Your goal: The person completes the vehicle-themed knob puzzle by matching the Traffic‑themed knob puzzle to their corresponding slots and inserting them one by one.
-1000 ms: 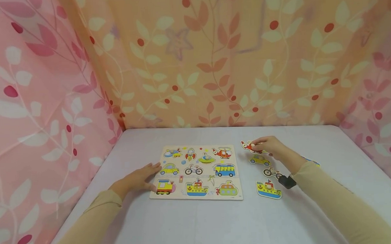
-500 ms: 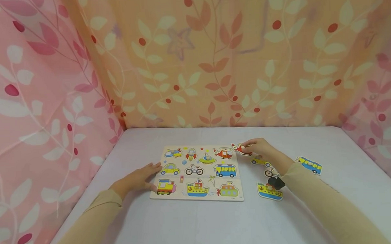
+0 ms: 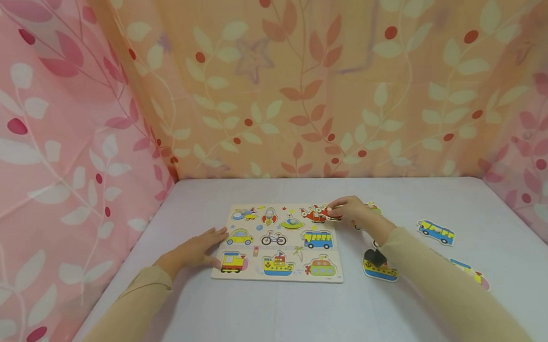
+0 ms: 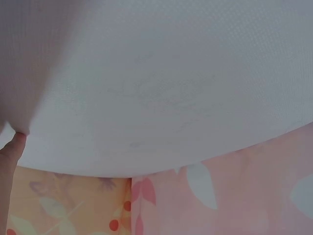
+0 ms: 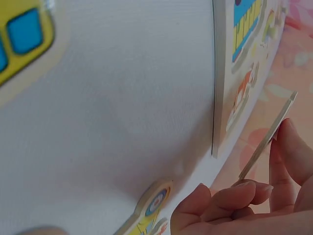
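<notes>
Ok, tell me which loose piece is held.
The red helicopter piece, pinched in the right hand; the other loose pieces in view lie on the table.

The puzzle board [image 3: 292, 241] lies on the desk [image 3: 279, 317], left of its middle and short of the far edge. The left hand [image 3: 196, 250] rests at the board's left edge; the right hand [image 3: 358, 211] holds the helicopter piece [image 3: 322, 210] above the board's far right corner. Right of the board lie loose pieces: the boat piece [image 3: 381, 274] beside the near right corner, the bus piece [image 3: 436, 233] farther right and back, the train piece [image 3: 472, 275] right of and before it. A curtain [image 3: 275, 90] hangs behind the desk's far edge
</notes>
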### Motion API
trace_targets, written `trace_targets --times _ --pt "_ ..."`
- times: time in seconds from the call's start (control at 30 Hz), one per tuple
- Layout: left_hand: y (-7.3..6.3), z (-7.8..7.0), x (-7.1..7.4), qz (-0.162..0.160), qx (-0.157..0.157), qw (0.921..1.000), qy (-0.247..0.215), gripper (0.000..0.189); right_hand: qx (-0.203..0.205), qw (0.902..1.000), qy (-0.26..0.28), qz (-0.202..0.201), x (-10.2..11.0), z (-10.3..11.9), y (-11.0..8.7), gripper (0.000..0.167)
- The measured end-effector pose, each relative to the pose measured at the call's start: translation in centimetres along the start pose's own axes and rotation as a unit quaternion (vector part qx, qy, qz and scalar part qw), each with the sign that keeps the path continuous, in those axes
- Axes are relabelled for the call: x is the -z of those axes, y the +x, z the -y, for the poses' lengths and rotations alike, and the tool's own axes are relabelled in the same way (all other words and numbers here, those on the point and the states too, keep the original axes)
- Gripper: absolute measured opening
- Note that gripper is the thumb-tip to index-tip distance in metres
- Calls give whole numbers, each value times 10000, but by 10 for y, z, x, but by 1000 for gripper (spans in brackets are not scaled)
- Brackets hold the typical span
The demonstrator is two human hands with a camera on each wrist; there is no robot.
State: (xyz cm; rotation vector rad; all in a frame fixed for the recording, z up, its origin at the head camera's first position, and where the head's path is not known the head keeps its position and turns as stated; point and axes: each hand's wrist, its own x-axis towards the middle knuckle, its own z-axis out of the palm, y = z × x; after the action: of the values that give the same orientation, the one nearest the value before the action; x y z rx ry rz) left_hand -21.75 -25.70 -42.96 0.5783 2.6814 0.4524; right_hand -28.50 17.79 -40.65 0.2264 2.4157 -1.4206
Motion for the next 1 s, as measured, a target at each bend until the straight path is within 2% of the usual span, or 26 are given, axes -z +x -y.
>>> trace_targets --times 0.17,0.37,0.57,0.77,1.0 --pt "0 0 1 -9 -13 10000 10 92 -73 9998 159 118 -7 -1 5 35" --pt "0 -1 2 -14 28 10000 -10 92 138 9998 37 158 -12 3 7 31" --pt "1 -1 2 -23 -55 10000 13 91 93 9999 -69 47 -21 6 14 31" --pt "1 -1 3 -5 -7 10000 22 91 135 9998 -148 45 -29 8 25 30" --pt "-1 -1 2 -45 -160 9999 -22 91 166 9997 -181 -6 -37 11 28 27"
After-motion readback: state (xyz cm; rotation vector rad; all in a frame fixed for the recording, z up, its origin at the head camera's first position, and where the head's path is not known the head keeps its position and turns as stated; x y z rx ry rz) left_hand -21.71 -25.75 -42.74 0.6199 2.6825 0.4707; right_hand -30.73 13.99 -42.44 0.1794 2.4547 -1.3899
